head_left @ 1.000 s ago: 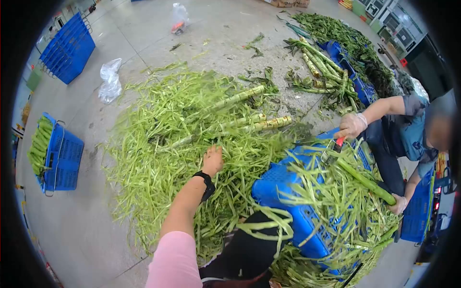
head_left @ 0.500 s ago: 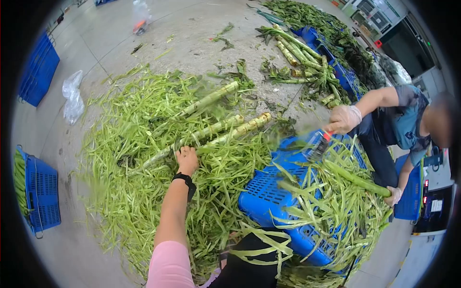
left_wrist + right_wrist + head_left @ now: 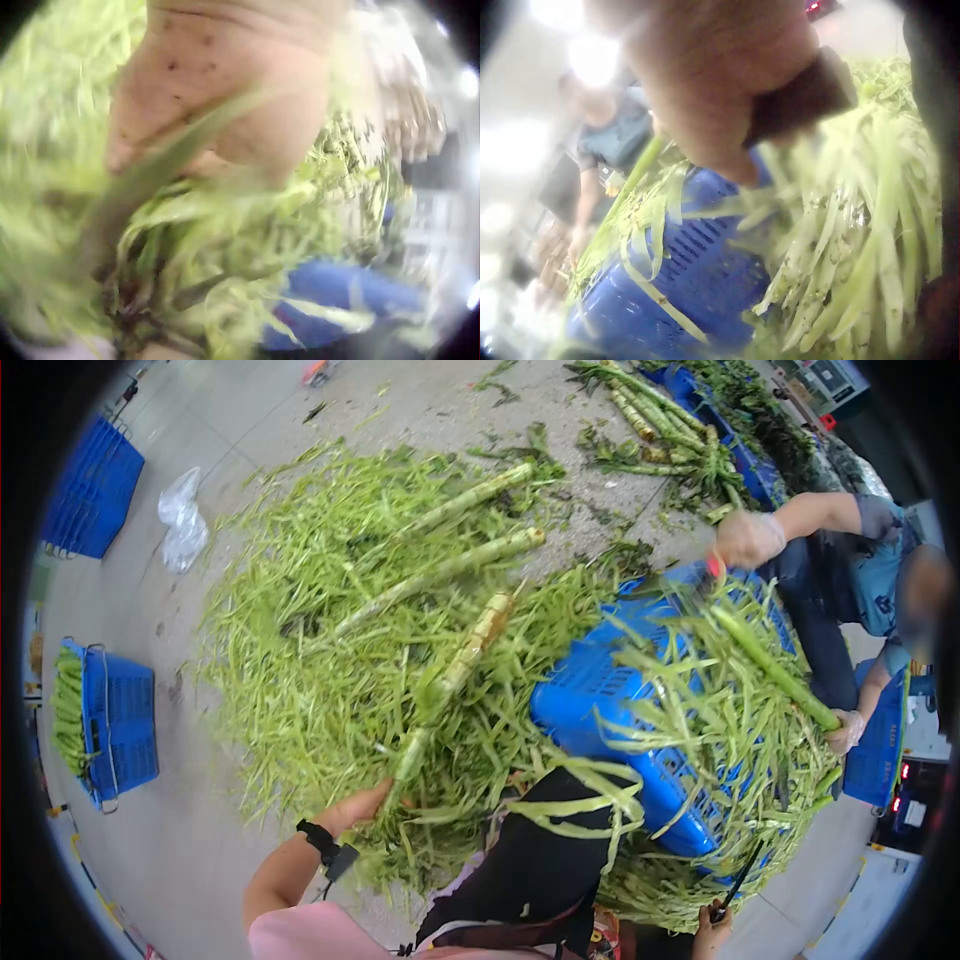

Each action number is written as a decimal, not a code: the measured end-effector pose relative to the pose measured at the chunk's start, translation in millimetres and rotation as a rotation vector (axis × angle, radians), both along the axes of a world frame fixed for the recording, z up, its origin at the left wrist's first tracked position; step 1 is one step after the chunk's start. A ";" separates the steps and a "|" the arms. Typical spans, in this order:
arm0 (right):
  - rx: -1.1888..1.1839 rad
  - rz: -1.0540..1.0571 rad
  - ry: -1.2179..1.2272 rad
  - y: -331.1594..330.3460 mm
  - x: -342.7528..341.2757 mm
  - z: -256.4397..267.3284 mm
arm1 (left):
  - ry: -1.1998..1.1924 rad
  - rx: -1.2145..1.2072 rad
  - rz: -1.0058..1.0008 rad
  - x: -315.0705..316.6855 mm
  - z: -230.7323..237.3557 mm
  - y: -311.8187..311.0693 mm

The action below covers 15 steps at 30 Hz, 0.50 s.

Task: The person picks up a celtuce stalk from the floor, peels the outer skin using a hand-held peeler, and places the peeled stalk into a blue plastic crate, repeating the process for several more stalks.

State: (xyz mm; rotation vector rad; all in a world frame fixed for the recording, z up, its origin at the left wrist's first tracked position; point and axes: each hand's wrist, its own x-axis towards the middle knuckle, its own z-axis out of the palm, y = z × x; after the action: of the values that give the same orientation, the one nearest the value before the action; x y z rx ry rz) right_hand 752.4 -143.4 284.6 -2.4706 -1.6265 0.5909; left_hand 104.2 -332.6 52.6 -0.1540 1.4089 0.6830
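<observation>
One stalk [image 3: 462, 660] has been swung across the frame's centre, its near end clamped in the left hand [image 3: 358, 810], and so parted from two other stalks [image 3: 455, 510] (upper centre); a dark tool [image 3: 742, 880] is gripped by the right hand [image 3: 712, 934], lower right.

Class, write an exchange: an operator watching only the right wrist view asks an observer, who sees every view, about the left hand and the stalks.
Operator: What does the left hand hold?
Observer: In the head view, it holds the near end of a blurred stalk.
Operator: Are other stalks close by?
Observer: Yes, two more stalks lie beyond that one, on the pile of peelings.
</observation>
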 end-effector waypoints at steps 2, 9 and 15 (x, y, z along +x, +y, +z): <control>0.107 -0.010 0.094 -5.1 11.7 -14.1 | 0.555 -0.175 -0.445 -15.2 -19.3 -67.4; 0.101 0.088 0.117 5.2 -4.2 -12.4 | 1.257 0.250 -0.442 12.5 -28.2 0.3; 0.214 0.117 0.174 -9.1 -13.8 -12.0 | 1.029 -0.029 -0.798 11.8 -44.9 65.2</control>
State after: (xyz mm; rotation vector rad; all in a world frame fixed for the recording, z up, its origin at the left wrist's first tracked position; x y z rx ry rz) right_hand 738.6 -152.5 272.6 -2.1239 -1.6775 0.5934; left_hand 116.1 -267.4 7.7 0.8155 2.2369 0.0179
